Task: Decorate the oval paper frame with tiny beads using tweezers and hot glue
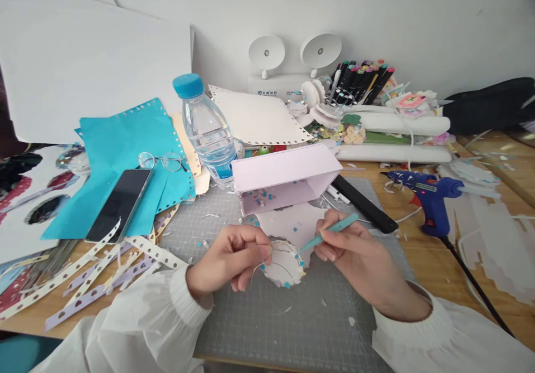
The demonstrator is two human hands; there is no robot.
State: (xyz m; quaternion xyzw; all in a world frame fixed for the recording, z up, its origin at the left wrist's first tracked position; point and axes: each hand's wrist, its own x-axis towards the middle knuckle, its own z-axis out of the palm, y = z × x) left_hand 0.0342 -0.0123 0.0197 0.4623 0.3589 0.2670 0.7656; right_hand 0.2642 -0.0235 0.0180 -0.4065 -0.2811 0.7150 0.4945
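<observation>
Between the thumb and fingers of my left hand (234, 256) is the edge of a round white paper piece (284, 267), its rim dotted with small blue and pale paper bits. A thin, thread-like loop hangs by those fingers. My right hand (355, 247) is closed around teal tweezers (340, 224), whose tips touch or nearly touch the piece's right rim. Just behind stands a pale lilac open box (288, 169) on its side, with blue and lilac bits inside. Under the hands lies a grey cutting mat (267, 328).
A water bottle (209, 133) stands behind the box. A blue glue gun (437, 194) with its cable lies right, near a black bar (363, 203). On the left are a phone (121, 203), glasses (163, 162), turquoise sheets (129, 133) and punched paper strips (100, 289). Markers (363, 83) stand at the back.
</observation>
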